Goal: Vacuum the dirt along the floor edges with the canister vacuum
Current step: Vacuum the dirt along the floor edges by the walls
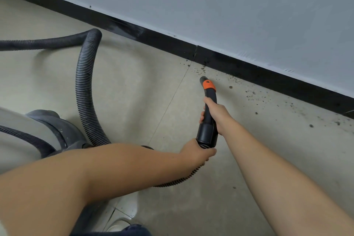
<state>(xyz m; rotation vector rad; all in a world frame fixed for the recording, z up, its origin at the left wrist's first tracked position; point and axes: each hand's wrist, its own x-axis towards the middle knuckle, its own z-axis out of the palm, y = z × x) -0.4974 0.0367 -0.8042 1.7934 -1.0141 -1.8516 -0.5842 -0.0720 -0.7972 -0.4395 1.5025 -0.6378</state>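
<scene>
Nearest, bottom edge: a bit of dark blue fabric (132,231) and a pale shoe tip (118,225), both cut off by the frame. Two bare forearms reach fwd. Left hand (198,151) is curled tight round the ribbed hose (87,86) right where it meets the smooth black cuff; fingers wrap under, so the join is partly hidden. Right hand (214,113) is clamped on the curved black plastic handle (209,105), thumb side up, fingertips showing on the left side.

Handle ends in an orange collar (209,84) w/ an open round nozzle mouth (202,79), hovering just above or on the floor, can't tell which, near the dirt (251,94). No brand or writing readable.

Left: canister vacuum (57,126), grey rounded body, mostly cut off. Corrugated hose loops up, bends, exits left.

Floor (143,82): beige, matte tile w/ thin seams. Dark crumbs scattered along the glossy black baseboard (249,71), dusty in patches. Above it, a pale grey wall (210,5), lightly scuffed.
</scene>
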